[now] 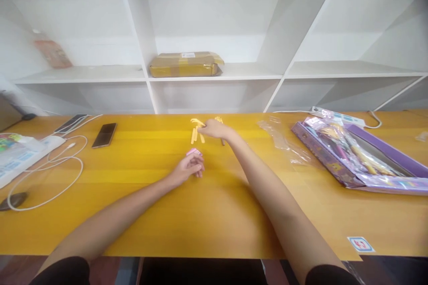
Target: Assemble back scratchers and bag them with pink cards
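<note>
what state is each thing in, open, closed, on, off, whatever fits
phone, flat, screen dark
cardboard box, closed, taped
purple box, open
plastic wrap, crumpled
white cable, loosely looped
right hand, fingers at yellow pieces
left hand, fingers curled by pink piece

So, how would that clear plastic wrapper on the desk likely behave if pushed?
The clear wrapper would probably crumple, being floppy: it looks thin and creased. It seems very light, being see-through and lying nearly flat on the desk. Nothing visible rests on it, so it may slide easily.
</note>
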`<state>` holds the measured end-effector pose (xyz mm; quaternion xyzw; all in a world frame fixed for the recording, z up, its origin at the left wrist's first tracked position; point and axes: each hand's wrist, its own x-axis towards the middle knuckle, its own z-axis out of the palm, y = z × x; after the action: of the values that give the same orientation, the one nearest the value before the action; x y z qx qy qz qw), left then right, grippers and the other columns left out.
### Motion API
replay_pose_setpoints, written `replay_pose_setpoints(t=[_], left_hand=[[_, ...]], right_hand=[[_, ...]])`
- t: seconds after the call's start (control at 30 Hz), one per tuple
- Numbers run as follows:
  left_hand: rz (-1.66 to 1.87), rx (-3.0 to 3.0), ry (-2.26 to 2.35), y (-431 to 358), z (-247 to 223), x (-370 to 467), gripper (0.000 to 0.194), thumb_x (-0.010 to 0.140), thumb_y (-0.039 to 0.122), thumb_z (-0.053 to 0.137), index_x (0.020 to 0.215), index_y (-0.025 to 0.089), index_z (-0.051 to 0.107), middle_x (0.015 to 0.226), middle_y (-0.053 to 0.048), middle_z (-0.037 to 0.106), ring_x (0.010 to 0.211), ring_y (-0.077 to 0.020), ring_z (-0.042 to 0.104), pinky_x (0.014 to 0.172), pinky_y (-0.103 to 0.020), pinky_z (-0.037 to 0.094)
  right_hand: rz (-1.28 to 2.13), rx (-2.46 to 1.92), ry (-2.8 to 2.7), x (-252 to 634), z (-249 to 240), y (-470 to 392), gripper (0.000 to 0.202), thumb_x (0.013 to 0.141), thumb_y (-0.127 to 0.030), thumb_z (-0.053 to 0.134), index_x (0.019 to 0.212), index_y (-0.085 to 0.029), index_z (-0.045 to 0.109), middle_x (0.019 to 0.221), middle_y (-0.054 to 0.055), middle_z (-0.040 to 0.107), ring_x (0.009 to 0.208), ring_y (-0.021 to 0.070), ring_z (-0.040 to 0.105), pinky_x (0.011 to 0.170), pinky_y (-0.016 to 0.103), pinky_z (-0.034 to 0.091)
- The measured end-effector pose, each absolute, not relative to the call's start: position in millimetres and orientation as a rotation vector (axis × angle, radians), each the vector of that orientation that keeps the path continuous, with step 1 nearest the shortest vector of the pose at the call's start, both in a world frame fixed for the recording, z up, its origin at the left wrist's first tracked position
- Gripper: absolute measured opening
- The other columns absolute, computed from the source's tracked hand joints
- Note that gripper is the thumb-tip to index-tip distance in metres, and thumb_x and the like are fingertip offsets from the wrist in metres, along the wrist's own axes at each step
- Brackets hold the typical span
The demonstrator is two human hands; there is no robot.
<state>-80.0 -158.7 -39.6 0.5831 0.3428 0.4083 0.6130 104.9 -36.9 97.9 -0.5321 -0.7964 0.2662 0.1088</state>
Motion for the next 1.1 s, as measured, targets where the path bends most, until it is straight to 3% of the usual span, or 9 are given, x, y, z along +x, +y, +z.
replay_pose_setpoints(t=[0.13,0.2,0.3,0.37,0.47,0.7,1.1], left_hand=[[0.981,1.129,0.712,-157,-34,-81,0.067,0.077,0.054,0.095,0.125,0.02,0.062,0.113,-0.01,0.073,0.086,-0.0206,0.075,0.081,-0.037,0.058],[0.977,1.077,0.743,-159,-31,-79,0.056,0.078,0.054,0.093,0.11,0.018,0.065,0.097,-0.007,0.072,0.077,-0.0165,0.069,0.073,-0.032,0.054],[0.971,1.049,0.804,-160,-29,-76,0.048,0.085,0.057,0.086,0.086,0.017,0.059,0.066,0.004,0.052,0.056,-0.0077,0.046,0.056,-0.023,0.034],[0.956,1.06,0.808,-160,-30,-75,0.051,0.087,0.06,0.084,0.081,0.018,0.054,0.062,0.008,0.042,0.052,-0.0058,0.033,0.053,-0.023,0.025],[0.931,1.121,0.802,-160,-32,-75,0.057,0.087,0.065,0.081,0.078,0.021,0.045,0.061,0.009,0.034,0.052,-0.006,0.026,0.053,-0.024,0.02],[0.862,1.399,0.878,-163,-39,-82,0.063,0.087,0.059,0.081,0.07,0.024,0.032,0.057,0.009,0.032,0.052,-0.007,0.026,0.054,-0.026,0.021],[0.837,1.472,0.904,-162,-41,-82,0.062,0.086,0.054,0.078,0.068,0.024,0.027,0.058,0.009,0.028,0.055,-0.0078,0.025,0.056,-0.026,0.021]], right_hand=[[0.981,-1.206,-2.31,108,133,-72,0.046,0.097,-0.047,0.069,0.063,-0.023,0.049,0.055,-0.002,0.044,0.047,0.0118,0.038,0.045,0.027,0.024],[1.002,-1.112,-2.25,108,144,-87,0.045,0.099,-0.047,0.066,0.065,-0.023,0.049,0.056,-0.003,0.043,0.048,0.0112,0.036,0.045,0.026,0.024],[0.956,-1.067,-2.104,106,151,-98,0.042,0.101,-0.038,0.062,0.068,-0.023,0.041,0.059,-0.005,0.037,0.053,0.01,0.032,0.048,0.025,0.022],[0.955,-1.022,-1.975,103,150,-98,0.043,0.101,-0.035,0.062,0.068,-0.023,0.036,0.061,-0.005,0.031,0.056,0.0097,0.027,0.051,0.025,0.02],[1.118,-0.86,-1.716,98,148,-94,0.047,0.1,-0.04,0.066,0.07,-0.024,0.033,0.063,-0.006,0.026,0.057,0.0096,0.022,0.05,0.025,0.018],[1.598,-0.409,-1.297,86,150,-101,0.059,0.096,-0.047,0.075,0.074,-0.027,0.023,0.062,-0.01,0.017,0.051,0.0081,0.01,0.043,0.022,0.012],[1.776,-0.139,-1.246,74,142,-106,0.052,0.094,-0.038,0.075,0.073,-0.026,0.029,0.061,-0.01,0.019,0.051,0.0086,0.009,0.042,0.022,0.012]])
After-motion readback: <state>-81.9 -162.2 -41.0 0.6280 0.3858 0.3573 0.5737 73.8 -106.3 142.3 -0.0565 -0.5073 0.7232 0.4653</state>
